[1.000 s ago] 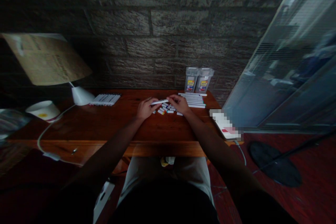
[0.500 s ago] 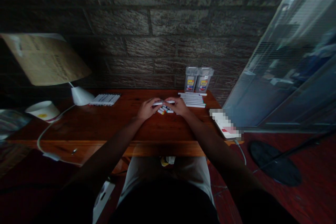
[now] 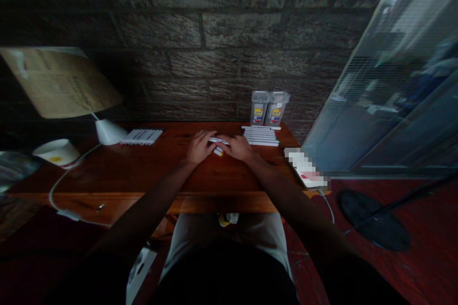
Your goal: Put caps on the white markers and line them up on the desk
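Observation:
Between my two hands is a white marker (image 3: 219,140), lying crosswise above the wooden desk (image 3: 153,171). My left hand (image 3: 199,147) has its fingers closed on the marker's left end. At the other end, the fingers of my right hand (image 3: 238,147) are closed on it too. Just below lie loose markers (image 3: 218,151) with yellow and orange ends, partly covered by my right hand. A row of white markers (image 3: 260,136) rests right of my right hand, with one lying crosswise along its back. Another row of white markers (image 3: 142,136) is on the left.
Two clear plastic cases (image 3: 258,108) stand against the brick wall behind the right row. A lamp (image 3: 107,132) and a white paper cup (image 3: 57,152) are at the left. A blurred-out white device (image 3: 307,169) with a cable lies at the desk's right edge.
My right hand has shifted slightly left and covers more of the loose markers. The marker between my hands has tilted, its right end now lower. The view has moved slightly.

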